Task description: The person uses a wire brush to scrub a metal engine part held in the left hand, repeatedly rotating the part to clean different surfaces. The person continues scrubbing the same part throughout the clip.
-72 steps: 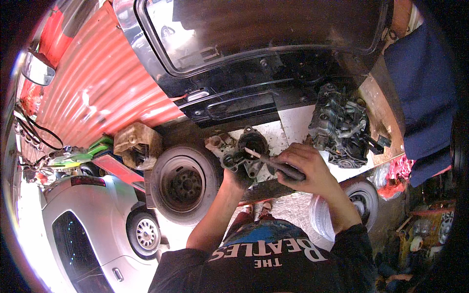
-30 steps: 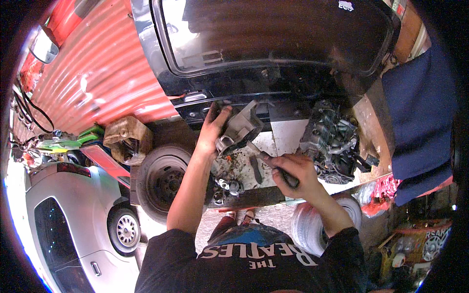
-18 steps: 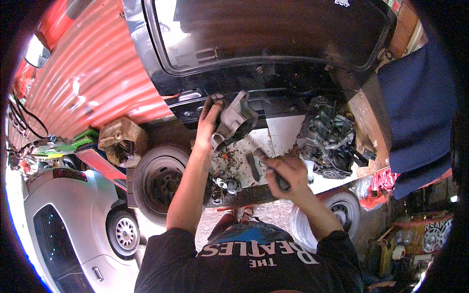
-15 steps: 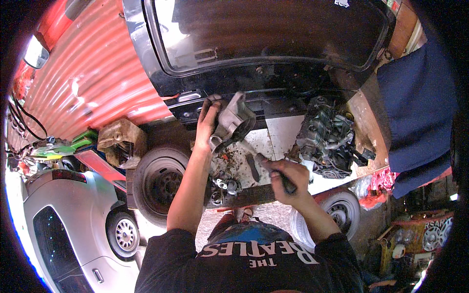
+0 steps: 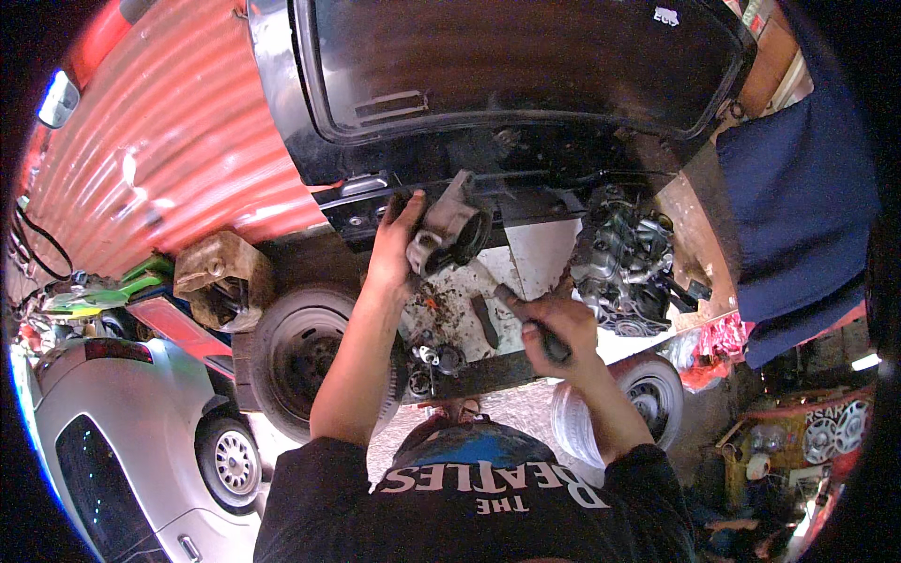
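Note:
My left hand [image 5: 399,239] is closed on the left side of a grey cast-metal housing [image 5: 454,228], holding it tilted above the workbench. The housing has a wide round opening facing right and lugs along its edge. Lower and to the right, my right hand [image 5: 566,328] is wrapped around a black-handled hand tool [image 5: 552,345]. Its narrow metal end [image 5: 505,295] points up and left toward the housing, apart from it; the tip's shape is hard to make out. On the bench beneath lies a dark elongated piece [image 5: 484,322].
Dirt and crumbs cover the pale bench top [image 5: 449,298]. Small metal parts [image 5: 436,358] lie at its front edge. To the right sits an engine [image 5: 621,267]. Wheels stand at the left [image 5: 305,357] and right [image 5: 652,403]. A black car tailgate [image 5: 507,155] rises behind.
My right hand has drawn the tool's end back, down and right, away from the housing. The housing has turned slightly in my left hand. The whole view has shifted a little.

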The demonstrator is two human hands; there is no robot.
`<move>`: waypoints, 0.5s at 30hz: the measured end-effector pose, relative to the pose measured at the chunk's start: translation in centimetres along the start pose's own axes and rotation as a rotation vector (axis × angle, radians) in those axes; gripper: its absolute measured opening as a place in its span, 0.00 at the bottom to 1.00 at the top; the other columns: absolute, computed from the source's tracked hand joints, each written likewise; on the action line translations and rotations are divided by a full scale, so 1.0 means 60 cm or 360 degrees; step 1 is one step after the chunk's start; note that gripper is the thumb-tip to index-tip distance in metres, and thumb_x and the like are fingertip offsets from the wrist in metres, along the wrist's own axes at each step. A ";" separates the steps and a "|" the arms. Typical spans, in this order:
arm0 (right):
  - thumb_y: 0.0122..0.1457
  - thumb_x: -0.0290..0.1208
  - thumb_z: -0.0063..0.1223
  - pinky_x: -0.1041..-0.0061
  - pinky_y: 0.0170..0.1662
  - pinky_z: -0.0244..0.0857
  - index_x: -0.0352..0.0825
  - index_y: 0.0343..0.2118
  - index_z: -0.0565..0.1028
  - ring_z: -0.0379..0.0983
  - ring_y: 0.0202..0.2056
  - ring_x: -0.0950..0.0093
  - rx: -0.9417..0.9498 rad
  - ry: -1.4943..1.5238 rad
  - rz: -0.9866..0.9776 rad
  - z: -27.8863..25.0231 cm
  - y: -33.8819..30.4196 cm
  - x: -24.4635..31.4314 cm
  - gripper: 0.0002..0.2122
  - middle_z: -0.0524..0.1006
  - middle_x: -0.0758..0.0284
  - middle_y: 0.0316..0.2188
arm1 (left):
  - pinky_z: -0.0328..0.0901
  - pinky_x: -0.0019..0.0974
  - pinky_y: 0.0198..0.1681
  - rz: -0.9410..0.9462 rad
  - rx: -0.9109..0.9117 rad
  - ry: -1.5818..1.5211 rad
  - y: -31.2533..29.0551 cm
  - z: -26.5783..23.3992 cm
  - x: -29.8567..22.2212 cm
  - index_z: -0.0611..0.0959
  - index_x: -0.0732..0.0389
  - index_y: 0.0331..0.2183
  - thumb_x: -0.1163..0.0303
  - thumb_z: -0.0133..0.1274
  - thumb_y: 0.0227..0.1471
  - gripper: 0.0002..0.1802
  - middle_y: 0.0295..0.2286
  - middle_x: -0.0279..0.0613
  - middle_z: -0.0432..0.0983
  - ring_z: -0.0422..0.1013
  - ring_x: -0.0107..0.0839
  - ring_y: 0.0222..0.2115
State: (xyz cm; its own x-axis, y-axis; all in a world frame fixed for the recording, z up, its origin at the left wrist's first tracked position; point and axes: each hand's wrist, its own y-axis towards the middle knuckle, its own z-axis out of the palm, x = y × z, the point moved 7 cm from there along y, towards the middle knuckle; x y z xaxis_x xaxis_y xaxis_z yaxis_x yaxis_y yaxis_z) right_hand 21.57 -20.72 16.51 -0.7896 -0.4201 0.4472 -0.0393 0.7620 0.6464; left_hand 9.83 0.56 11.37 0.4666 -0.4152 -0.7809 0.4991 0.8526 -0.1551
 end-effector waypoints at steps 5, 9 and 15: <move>0.47 0.25 0.59 0.66 0.30 0.70 0.33 0.35 0.78 0.76 0.26 0.61 0.0063 -0.0233 0.0016 -0.011 0.043 0.006 0.10 0.79 0.62 0.27 | 0.69 0.41 0.47 -0.0270 0.0322 -0.0308 -0.004 -0.023 0.011 0.75 0.59 0.49 0.60 0.50 0.57 0.20 0.44 0.45 0.76 0.74 0.37 0.42; 0.47 0.23 0.56 0.69 0.28 0.68 0.33 0.33 0.78 0.75 0.24 0.63 0.0016 -0.0320 -0.0059 -0.018 0.056 0.020 0.09 0.77 0.61 0.24 | 0.66 0.49 0.51 -0.0414 0.0583 -0.0348 0.003 -0.056 0.035 0.76 0.60 0.48 0.62 0.51 0.54 0.21 0.45 0.45 0.76 0.72 0.44 0.46; 0.48 0.24 0.57 0.70 0.27 0.67 0.32 0.33 0.77 0.74 0.23 0.64 0.0221 -0.0165 -0.0030 0.003 0.073 0.023 0.08 0.77 0.61 0.25 | 0.64 0.50 0.54 -0.0527 0.0512 -0.0371 0.029 -0.090 0.072 0.75 0.54 0.51 0.50 0.58 0.52 0.28 0.47 0.41 0.75 0.69 0.45 0.50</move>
State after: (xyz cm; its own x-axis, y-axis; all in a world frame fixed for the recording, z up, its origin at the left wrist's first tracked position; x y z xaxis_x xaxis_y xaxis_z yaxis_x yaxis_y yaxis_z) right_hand 20.20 -17.84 19.85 -0.8466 -0.3871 0.3652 -0.1329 0.8183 0.5593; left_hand 8.77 1.98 4.44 0.3776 -0.7370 -0.5605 0.8298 0.5379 -0.1483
